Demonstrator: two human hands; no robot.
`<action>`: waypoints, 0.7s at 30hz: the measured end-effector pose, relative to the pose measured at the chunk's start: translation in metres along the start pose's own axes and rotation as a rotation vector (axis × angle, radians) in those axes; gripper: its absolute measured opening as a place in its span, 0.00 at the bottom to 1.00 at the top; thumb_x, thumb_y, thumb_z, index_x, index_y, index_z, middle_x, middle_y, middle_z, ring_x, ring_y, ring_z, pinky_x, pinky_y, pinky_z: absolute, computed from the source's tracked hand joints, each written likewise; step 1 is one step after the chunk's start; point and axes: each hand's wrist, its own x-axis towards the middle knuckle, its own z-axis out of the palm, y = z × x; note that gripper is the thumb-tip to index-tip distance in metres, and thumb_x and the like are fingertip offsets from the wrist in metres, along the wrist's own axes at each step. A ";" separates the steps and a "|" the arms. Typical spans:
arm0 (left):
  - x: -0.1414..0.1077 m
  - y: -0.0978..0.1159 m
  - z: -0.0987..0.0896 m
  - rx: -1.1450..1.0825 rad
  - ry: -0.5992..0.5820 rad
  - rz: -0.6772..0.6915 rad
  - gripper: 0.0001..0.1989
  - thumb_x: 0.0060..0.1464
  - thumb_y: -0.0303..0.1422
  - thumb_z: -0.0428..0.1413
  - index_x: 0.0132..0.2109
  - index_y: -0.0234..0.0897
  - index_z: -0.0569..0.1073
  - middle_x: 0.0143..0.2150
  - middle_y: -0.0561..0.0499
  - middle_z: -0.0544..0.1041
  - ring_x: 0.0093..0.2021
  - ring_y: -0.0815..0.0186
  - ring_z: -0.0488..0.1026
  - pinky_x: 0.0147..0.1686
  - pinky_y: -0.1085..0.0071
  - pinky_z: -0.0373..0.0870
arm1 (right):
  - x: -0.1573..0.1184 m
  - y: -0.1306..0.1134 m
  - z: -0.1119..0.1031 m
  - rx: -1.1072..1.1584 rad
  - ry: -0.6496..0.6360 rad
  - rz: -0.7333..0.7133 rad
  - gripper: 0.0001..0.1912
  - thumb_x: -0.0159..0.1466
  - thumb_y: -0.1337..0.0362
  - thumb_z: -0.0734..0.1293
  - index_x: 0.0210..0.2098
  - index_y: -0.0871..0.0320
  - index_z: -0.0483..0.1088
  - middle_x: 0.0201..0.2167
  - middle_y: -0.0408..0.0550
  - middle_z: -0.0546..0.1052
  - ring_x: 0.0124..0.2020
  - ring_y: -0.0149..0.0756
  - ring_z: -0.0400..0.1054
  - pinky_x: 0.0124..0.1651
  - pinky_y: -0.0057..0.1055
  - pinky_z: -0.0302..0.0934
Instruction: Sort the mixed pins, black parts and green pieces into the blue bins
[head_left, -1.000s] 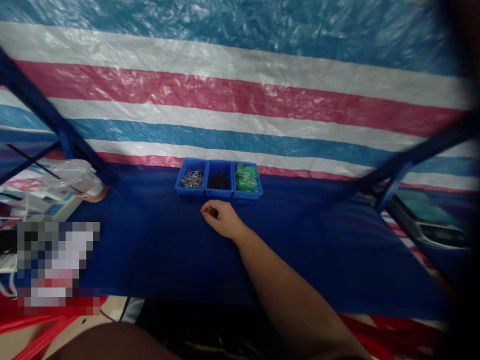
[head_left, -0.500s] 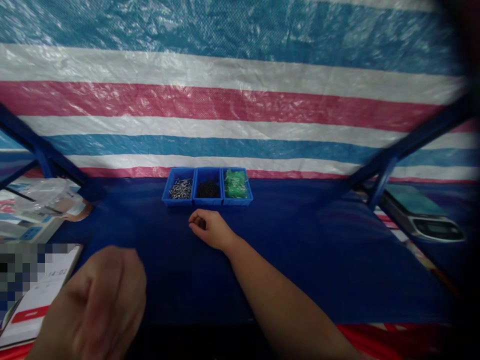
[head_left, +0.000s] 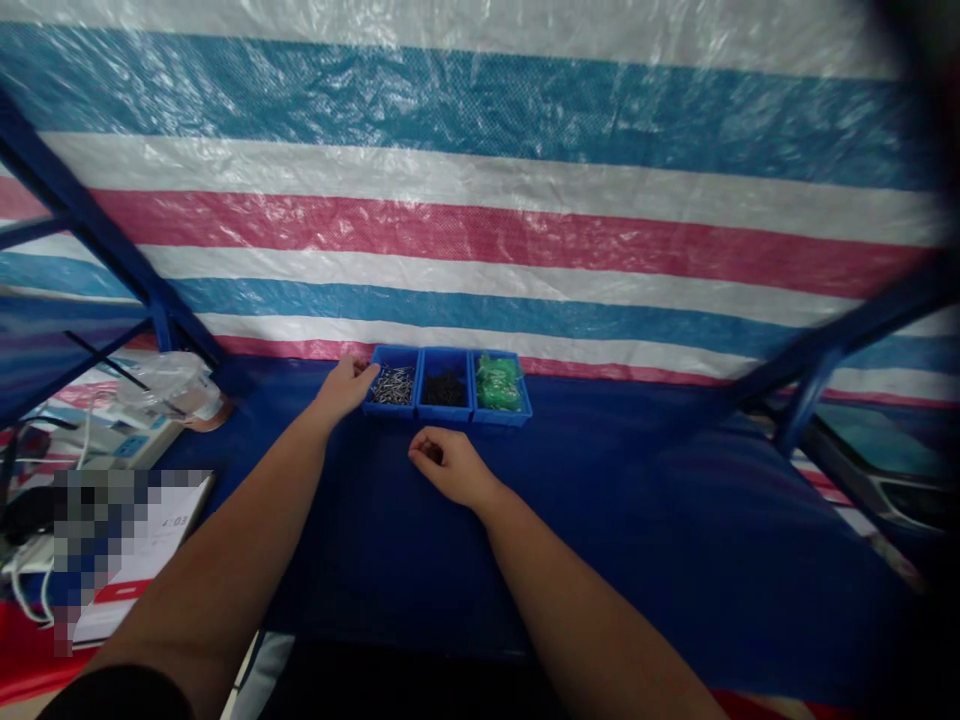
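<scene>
Well left of the middle bin (head_left: 444, 413), a cup (head_left: 176, 385) is standing. The left hand (head_left: 345, 388) is curling at the outer rim of the left bin (head_left: 390, 411), which is sitting just left of the middle bin and holding silver pins (head_left: 394, 385); its grip is staying unclear. A sideways push could be tipping or shifting that bin, spilling pins. Before the middle bin, the right hand (head_left: 454, 465) is curling loosely; whether it is holding anything is unclear.

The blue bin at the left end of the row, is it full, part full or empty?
Part full, it seems: the left blue bin holds a heap of small silvery pieces, with bare back wall showing above.
</scene>
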 end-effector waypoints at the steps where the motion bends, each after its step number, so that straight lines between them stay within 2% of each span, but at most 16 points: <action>1: 0.005 -0.002 0.003 -0.012 -0.018 -0.013 0.15 0.54 0.41 0.60 0.43 0.35 0.71 0.37 0.46 0.76 0.39 0.58 0.73 0.38 0.67 0.65 | 0.000 0.000 0.000 0.001 -0.001 0.002 0.02 0.64 0.67 0.67 0.35 0.58 0.72 0.25 0.41 0.71 0.25 0.29 0.62 0.29 0.26 0.56; 3: 0.010 -0.006 0.007 -0.048 -0.058 -0.047 0.15 0.54 0.38 0.61 0.45 0.34 0.72 0.39 0.45 0.77 0.39 0.59 0.74 0.38 0.68 0.66 | 0.000 -0.001 0.000 0.000 -0.002 0.002 0.02 0.64 0.67 0.66 0.34 0.58 0.72 0.25 0.41 0.71 0.25 0.29 0.62 0.29 0.26 0.56; 7: 0.003 -0.014 0.004 -0.141 -0.156 -0.135 0.13 0.55 0.36 0.59 0.44 0.33 0.72 0.35 0.46 0.78 0.32 0.63 0.74 0.31 0.70 0.68 | 0.000 -0.001 -0.001 0.005 0.001 0.000 0.03 0.64 0.66 0.66 0.34 0.58 0.72 0.24 0.40 0.70 0.24 0.28 0.61 0.28 0.26 0.56; 11: -0.022 -0.019 -0.010 -0.260 -0.222 -0.220 0.10 0.56 0.33 0.58 0.44 0.34 0.70 0.38 0.45 0.78 0.33 0.62 0.77 0.31 0.69 0.73 | 0.000 0.000 0.000 -0.004 -0.005 -0.010 0.03 0.64 0.66 0.66 0.34 0.58 0.71 0.25 0.40 0.70 0.24 0.28 0.61 0.29 0.27 0.57; 13: -0.039 -0.020 -0.018 -0.317 -0.242 -0.258 0.10 0.56 0.32 0.58 0.44 0.34 0.69 0.40 0.44 0.79 0.35 0.61 0.78 0.33 0.67 0.76 | 0.000 0.000 0.002 -0.030 0.002 -0.013 0.03 0.65 0.64 0.66 0.37 0.58 0.71 0.26 0.40 0.70 0.25 0.29 0.62 0.29 0.27 0.57; 15: -0.058 -0.019 -0.024 -0.360 -0.260 -0.287 0.12 0.55 0.33 0.59 0.44 0.34 0.69 0.41 0.44 0.79 0.36 0.61 0.79 0.34 0.66 0.77 | -0.002 -0.002 0.004 -0.068 0.044 -0.018 0.10 0.64 0.61 0.68 0.43 0.57 0.69 0.29 0.41 0.70 0.26 0.30 0.62 0.30 0.28 0.59; 17: -0.077 -0.018 -0.027 -0.406 -0.280 -0.322 0.14 0.54 0.35 0.61 0.45 0.34 0.69 0.40 0.44 0.79 0.35 0.61 0.79 0.35 0.66 0.78 | -0.003 -0.006 0.009 -0.121 0.130 -0.031 0.21 0.61 0.57 0.72 0.50 0.57 0.66 0.36 0.45 0.71 0.31 0.33 0.65 0.35 0.31 0.64; 19: -0.095 -0.018 -0.027 -0.431 -0.273 -0.315 0.17 0.53 0.36 0.63 0.47 0.34 0.69 0.40 0.44 0.79 0.35 0.61 0.78 0.34 0.66 0.77 | -0.006 -0.014 0.015 -0.177 0.222 -0.051 0.33 0.56 0.53 0.76 0.55 0.58 0.63 0.45 0.52 0.71 0.41 0.40 0.68 0.45 0.38 0.67; 21: -0.110 -0.020 -0.024 -0.437 -0.261 -0.271 0.21 0.51 0.37 0.64 0.49 0.34 0.69 0.42 0.44 0.79 0.37 0.60 0.78 0.33 0.65 0.77 | -0.009 -0.023 0.024 -0.228 0.268 -0.055 0.43 0.52 0.48 0.77 0.60 0.58 0.60 0.53 0.57 0.68 0.53 0.48 0.65 0.56 0.46 0.64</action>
